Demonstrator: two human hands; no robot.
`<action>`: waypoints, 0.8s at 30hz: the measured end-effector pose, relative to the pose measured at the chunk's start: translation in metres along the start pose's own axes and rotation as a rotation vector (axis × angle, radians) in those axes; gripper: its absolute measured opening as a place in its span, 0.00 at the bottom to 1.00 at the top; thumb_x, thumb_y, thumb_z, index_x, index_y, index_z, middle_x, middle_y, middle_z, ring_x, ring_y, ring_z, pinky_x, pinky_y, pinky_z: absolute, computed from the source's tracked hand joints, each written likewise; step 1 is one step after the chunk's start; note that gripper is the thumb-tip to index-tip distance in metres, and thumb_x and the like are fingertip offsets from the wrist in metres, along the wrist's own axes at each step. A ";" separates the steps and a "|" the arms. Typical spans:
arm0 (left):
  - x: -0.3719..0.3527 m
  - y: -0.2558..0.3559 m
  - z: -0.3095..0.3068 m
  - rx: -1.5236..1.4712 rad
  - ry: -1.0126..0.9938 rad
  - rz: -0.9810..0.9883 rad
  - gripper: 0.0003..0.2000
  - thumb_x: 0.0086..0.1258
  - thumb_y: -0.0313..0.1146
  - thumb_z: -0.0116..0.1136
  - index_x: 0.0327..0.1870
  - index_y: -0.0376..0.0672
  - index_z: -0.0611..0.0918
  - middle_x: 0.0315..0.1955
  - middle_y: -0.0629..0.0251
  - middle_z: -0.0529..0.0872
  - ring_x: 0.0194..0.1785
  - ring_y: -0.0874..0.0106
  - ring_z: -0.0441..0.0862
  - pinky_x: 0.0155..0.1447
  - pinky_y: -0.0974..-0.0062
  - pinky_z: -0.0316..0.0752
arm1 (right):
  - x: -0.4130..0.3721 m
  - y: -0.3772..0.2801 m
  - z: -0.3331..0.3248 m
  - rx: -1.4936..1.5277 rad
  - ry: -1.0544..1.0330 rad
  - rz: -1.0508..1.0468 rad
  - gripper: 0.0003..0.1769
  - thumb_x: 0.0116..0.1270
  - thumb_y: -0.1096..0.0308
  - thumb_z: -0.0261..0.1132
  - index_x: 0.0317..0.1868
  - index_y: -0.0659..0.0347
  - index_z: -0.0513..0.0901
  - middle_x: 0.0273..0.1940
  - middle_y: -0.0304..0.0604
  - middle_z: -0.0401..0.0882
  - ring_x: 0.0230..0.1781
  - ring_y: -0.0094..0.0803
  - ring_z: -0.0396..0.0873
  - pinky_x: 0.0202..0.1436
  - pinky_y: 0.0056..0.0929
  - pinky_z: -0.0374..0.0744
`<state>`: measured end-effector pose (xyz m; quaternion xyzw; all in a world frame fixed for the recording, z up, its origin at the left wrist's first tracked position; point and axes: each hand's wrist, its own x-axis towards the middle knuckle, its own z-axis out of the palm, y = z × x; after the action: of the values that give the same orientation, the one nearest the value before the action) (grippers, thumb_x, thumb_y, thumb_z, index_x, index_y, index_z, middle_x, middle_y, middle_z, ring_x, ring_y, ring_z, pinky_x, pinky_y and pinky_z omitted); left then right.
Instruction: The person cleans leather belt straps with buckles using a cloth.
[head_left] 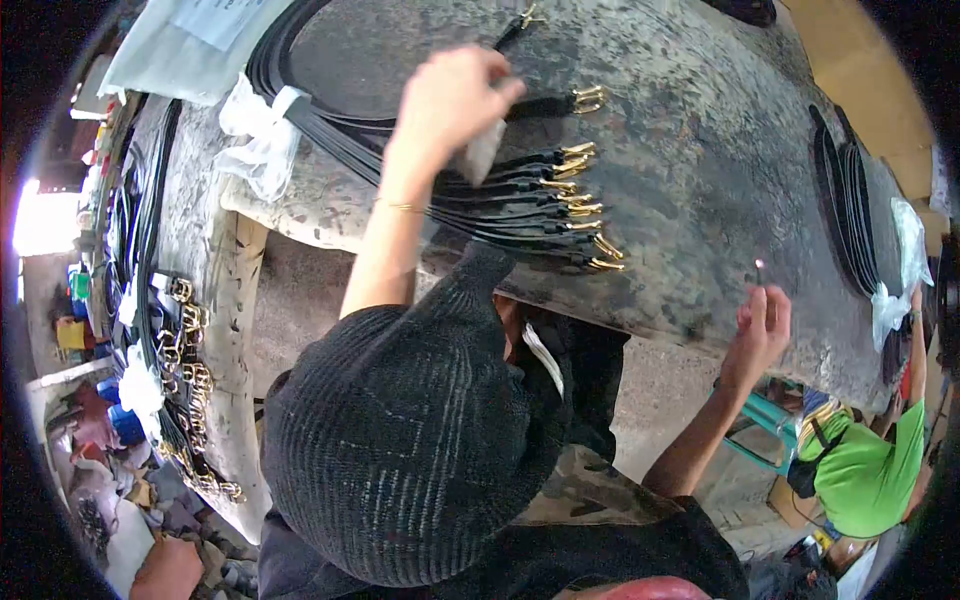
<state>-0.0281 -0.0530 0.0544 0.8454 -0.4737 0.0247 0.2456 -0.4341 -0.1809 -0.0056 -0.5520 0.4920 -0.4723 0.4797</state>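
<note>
A row of black straps [500, 205] with gold clasps [585, 205] lies fanned out on the worn grey table [700, 150]. My left hand [450, 100] reaches over them and presses a small white piece [483, 150] against the straps near the clasp ends. My right hand [760, 325] is off the table's near edge and pinches a thin stick [760, 275] with a small flame at its tip. A black knitted hat [400, 440] fills the lower middle and hides what is beneath it.
The straps loop back to a bundle tied with white plastic [265, 130]. Another black strap bundle [850, 210] lies at the table's right. A side bench on the left holds straps and metal buckles [185, 380]. A person in a green shirt [870, 470] stands at lower right.
</note>
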 end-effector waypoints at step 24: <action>0.061 -0.046 0.052 0.208 0.121 -0.074 0.13 0.62 0.39 0.63 0.35 0.36 0.87 0.41 0.52 0.87 0.42 0.52 0.86 0.49 0.58 0.82 | 0.061 -0.045 0.206 0.359 -0.639 0.089 0.13 0.70 0.74 0.65 0.52 0.71 0.78 0.39 0.44 0.83 0.29 0.18 0.72 0.34 0.19 0.72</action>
<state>0.0327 -0.1042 0.0078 0.8802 -0.4215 0.1154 0.1853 -0.2213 -0.2257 0.0226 -0.5568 0.2499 -0.3336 0.7185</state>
